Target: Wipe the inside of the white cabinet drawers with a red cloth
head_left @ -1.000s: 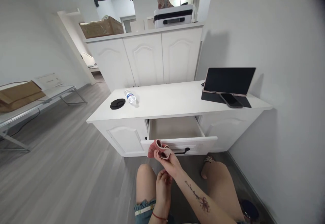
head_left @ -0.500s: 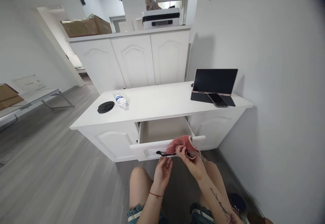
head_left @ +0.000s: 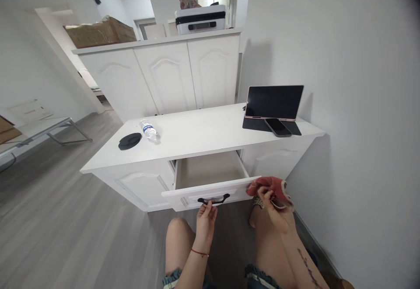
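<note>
A white drawer [head_left: 183, 197] stands pulled out of the low cabinet, and its inside shows a bare beige bottom. My left hand [head_left: 206, 220] is at the black drawer handle [head_left: 220, 200], its fingertips closed on the handle's lower left part. Off the right end of the drawer front, my right hand [head_left: 274, 208] grips a red cloth [head_left: 271, 186] with a pale edging. The cloth is bunched and hangs over the fingers, so part of them is hidden. Its left end touches or overlaps the drawer front's right corner.
On the white cabinet top [head_left: 197, 131] lie a plastic bottle [head_left: 149, 130], a black round object [head_left: 130, 141], a tablet [head_left: 274, 102] on a dark stand and a phone [head_left: 278, 127]. My knees are below the drawer. A wall [head_left: 354, 118] rises at the right.
My right hand has moved right with the red cloth, from in front of the handle to the drawer's right end. My left hand has closed on the handle, which now shows fully.
</note>
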Available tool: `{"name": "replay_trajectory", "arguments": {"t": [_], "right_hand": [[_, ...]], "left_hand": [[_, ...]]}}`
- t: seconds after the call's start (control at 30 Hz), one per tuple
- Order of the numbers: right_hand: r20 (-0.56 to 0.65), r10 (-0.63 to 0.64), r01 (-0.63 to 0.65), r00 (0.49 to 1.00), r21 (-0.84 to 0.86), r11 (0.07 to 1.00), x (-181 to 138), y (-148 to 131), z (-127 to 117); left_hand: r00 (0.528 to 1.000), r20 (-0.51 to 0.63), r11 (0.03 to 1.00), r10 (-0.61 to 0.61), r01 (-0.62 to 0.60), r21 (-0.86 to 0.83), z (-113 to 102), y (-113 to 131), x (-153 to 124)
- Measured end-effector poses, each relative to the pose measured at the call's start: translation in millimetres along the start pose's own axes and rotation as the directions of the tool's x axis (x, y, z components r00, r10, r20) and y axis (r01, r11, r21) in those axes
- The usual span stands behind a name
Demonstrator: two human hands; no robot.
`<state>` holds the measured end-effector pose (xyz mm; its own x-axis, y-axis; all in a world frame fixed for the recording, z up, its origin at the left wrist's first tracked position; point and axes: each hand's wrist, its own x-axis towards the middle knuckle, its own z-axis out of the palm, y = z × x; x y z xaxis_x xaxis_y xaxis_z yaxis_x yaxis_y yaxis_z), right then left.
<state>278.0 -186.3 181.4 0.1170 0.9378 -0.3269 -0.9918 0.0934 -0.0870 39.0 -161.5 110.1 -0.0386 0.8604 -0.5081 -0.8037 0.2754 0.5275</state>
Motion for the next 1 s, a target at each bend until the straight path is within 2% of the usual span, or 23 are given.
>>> {"name": "replay_trajectory", "arguments": {"t": [0.1,0.23,0.5,0.6,0.7,0.83,1.0], "right_hand": [[0.005,-0.058,0.058,0.998,-0.114,0.992,3,-5,-9],[0.017,0.017,-0.012,1.000,-0.258,0.966,6,0,-25],[-0.050,0.083,-0.093,0.995,-0.253,0.963,1,25,-41],[-0.070,0.080,-0.097,0.994,-0.296,0.950,-4,38,-45],[-0.057,0.136,-0.148,0.989,-0.345,0.927,-7,49,-53],[-0.080,0.193,-0.208,0.978,-0.324,0.923,-9,57,-61],[-0.096,0.176,-0.198,0.980,-0.313,0.929,-11,61,-62]], "left_hand": [[1.000,0.007,1.000,0.007,-0.007,0.014,2,3,7],[1.000,0.003,0.999,0.026,-0.026,0.045,11,8,21],[0.999,0.001,0.989,0.051,-0.051,0.136,36,22,47],[0.999,-0.023,0.983,0.045,-0.040,0.181,45,28,58],[0.999,-0.027,0.980,0.043,-0.037,0.193,55,32,68],[0.998,-0.032,0.971,0.058,-0.049,0.233,66,38,80],[0.996,-0.062,0.959,0.060,-0.040,0.281,73,43,93]]}}
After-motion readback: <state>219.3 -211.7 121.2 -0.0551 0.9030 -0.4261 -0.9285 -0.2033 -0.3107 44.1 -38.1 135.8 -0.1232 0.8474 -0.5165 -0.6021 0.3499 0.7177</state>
